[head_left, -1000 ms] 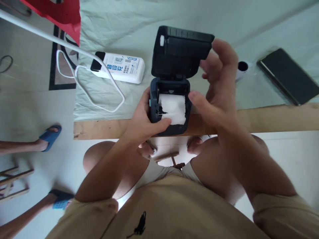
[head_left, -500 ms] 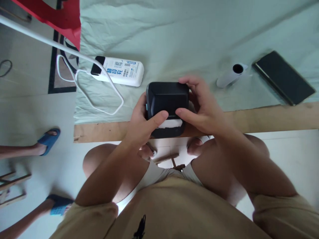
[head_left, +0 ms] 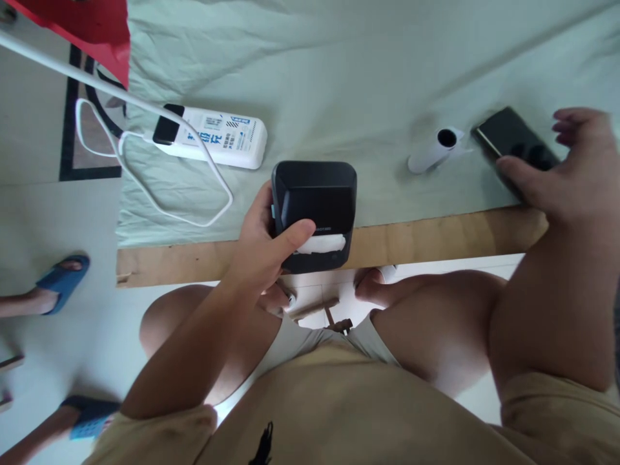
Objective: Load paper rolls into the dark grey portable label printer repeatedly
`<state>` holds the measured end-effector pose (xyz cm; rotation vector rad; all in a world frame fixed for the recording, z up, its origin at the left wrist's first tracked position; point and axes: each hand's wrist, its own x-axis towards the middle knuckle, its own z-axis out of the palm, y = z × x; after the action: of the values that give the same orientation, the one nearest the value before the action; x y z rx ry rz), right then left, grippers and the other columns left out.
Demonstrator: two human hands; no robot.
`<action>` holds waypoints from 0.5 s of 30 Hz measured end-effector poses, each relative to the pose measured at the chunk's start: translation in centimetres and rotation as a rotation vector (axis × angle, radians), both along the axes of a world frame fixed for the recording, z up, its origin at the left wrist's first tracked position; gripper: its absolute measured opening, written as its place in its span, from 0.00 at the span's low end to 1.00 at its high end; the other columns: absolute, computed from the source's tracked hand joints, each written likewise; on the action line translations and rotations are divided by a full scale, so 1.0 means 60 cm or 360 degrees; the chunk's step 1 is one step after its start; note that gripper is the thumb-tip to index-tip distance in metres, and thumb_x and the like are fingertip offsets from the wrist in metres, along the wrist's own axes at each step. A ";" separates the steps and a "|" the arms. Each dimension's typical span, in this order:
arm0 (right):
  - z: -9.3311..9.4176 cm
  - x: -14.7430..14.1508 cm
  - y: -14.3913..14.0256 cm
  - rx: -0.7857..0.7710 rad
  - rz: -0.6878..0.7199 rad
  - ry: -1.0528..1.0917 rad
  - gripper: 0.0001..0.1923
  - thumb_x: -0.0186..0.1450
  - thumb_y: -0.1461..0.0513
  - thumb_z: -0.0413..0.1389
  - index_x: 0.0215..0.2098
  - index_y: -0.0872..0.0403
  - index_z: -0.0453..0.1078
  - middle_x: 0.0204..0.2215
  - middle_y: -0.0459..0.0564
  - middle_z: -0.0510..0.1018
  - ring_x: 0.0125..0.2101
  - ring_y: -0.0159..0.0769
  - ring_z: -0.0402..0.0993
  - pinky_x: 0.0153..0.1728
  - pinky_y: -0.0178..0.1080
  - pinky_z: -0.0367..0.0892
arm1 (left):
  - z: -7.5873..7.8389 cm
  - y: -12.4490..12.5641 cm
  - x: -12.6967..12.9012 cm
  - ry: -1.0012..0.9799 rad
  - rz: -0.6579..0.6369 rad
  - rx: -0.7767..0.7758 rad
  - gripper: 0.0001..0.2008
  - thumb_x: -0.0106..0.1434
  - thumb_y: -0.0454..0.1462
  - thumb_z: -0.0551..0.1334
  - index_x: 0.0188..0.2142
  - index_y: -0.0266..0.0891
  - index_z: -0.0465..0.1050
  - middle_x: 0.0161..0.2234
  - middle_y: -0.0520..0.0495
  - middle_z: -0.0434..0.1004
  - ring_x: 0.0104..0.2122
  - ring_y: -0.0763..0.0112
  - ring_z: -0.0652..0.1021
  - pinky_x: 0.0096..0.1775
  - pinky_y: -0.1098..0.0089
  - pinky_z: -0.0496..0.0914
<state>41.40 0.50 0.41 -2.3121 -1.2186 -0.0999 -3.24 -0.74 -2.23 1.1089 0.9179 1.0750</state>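
Note:
My left hand (head_left: 261, 248) holds a small black label printer (head_left: 317, 194) by its left side, the thumb lying across its front. A white strip of paper (head_left: 323, 243) shows at the slot in its lower front. My right hand (head_left: 571, 168) is at the far right with thumb and fingers spread over a dark smartphone (head_left: 518, 139) on the table. Its thumb overlaps the phone's lower left edge; whether it touches cannot be told. Left of the phone, a small white paper roll (head_left: 431, 152) with a dark hollow core lies on the cloth.
A white power bank (head_left: 227, 139) with a white cable (head_left: 194, 219) lies at the left on the pale green tablecloth (head_left: 329, 97). The table's wooden edge (head_left: 411, 239) runs before my knees. Another person's feet in blue slippers (head_left: 62, 281) are at the left, near a red object (head_left: 92, 29).
My right hand has let go of the label printer and moved right to the smartphone. My left hand keeps holding the printer. The view has shifted slightly right.

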 end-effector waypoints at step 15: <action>0.062 -0.105 -0.017 -0.0577 -0.0132 0.0001 0.47 0.58 0.59 0.75 0.71 0.49 0.62 0.63 0.59 0.77 0.59 0.46 0.77 0.57 0.50 0.69 | 0.016 -0.005 0.002 0.0009 0.0067 -0.0084 0.29 0.58 0.47 0.76 0.56 0.44 0.76 0.43 0.47 0.84 0.39 0.63 0.85 0.35 0.70 0.81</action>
<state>35.13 -0.53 4.12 -2.6730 -1.2223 0.1015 -3.12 -1.04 -1.25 1.0541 0.9725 1.0764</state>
